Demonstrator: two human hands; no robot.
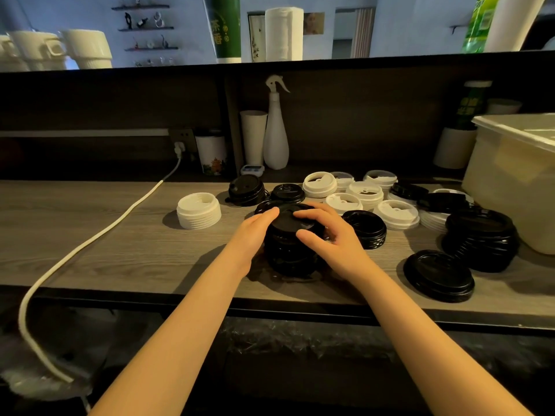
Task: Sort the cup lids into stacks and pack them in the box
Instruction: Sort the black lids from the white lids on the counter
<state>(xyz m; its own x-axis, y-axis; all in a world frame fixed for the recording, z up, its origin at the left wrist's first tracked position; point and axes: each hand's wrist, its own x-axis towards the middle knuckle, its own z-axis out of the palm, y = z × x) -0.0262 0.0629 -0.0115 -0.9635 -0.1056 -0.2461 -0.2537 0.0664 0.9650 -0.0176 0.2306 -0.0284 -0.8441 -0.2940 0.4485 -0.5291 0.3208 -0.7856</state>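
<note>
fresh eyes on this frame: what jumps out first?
At the centre of the counter, the left hand presses the side of a tall black lid stack while the right hand curls over its top. To the right lie loose white lids and more black stacks beside a translucent box. A neat white lid stack stands alone to the left.
</note>
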